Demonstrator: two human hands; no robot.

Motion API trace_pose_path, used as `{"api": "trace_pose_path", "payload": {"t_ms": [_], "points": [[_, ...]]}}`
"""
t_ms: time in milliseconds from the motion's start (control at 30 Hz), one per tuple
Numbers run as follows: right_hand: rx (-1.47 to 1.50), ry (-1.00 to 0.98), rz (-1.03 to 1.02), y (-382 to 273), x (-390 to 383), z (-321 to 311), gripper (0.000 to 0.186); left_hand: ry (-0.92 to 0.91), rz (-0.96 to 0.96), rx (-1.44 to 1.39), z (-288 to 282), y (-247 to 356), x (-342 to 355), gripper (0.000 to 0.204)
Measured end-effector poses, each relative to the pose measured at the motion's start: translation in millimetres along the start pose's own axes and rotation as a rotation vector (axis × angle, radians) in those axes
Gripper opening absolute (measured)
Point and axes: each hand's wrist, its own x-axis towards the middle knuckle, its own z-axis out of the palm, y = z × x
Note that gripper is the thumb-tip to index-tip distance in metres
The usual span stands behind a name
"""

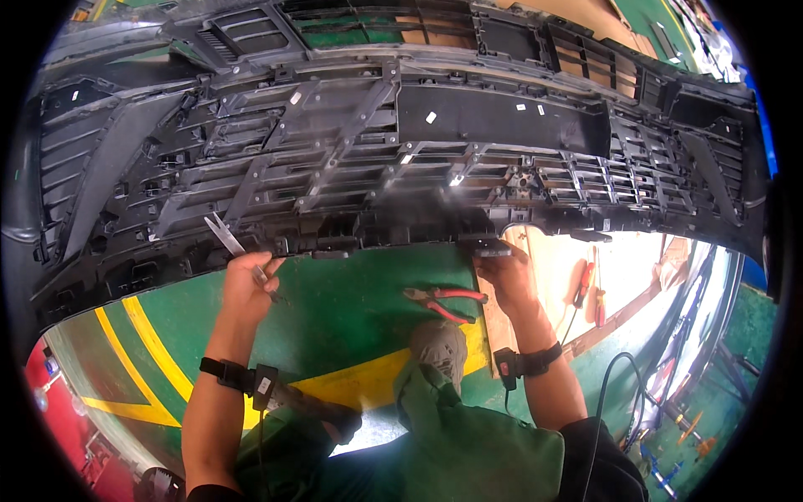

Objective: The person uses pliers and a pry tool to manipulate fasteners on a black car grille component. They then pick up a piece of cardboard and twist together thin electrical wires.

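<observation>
Both bare forearms raised, strapped at the wrists, left hand (248,284) fingers curled shut in a grip, right hand (504,280) fingers pinched closed

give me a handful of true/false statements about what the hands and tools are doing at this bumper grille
1. The left hand holds a slim metal tool against the lower edge of the black bumper grille. True.
2. The right hand holds the red-handled pliers. False: the pliers lie on the green floor between the two hands; the right hand is up at a small black part on the grille's lower edge.
3. Both wrists carry a black strap. True.
4. The floor under the grille is plain grey. False: it is green with yellow stripes.
5. Red-handled screwdrivers lie to the right of the right hand. True.
</observation>
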Motion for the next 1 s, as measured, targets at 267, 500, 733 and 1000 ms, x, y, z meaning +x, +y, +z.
{"api": "trace_pose_path", "payload": {"t_ms": [267, 500, 733, 1000], "points": [[-0.082, -0.001, -0.026, 1.4, -1.3, -1.1, 0.029, 0.006, -0.008, -0.006, 2.4, 1.0, -1.1, 0.014], [-0.135, -0.018, -0.046, -0.2, -0.3, -0.6, 0.027, 0.032, 0.001, 0.005, 4.8, 1.2, -1.8, 0.014], [-0.198, -0.019, -0.06, 0.8, 0.7, -1.7, 0.029, 0.01, -0.004, 0.003, 4.6, 0.4, 0.3, 0.013], [-0.213, -0.019, -0.065, 0.0, -0.1, 1.3, 0.03, 0.014, -0.004, -0.011, 0.9, -0.2, 1.7, 0.014]]}}
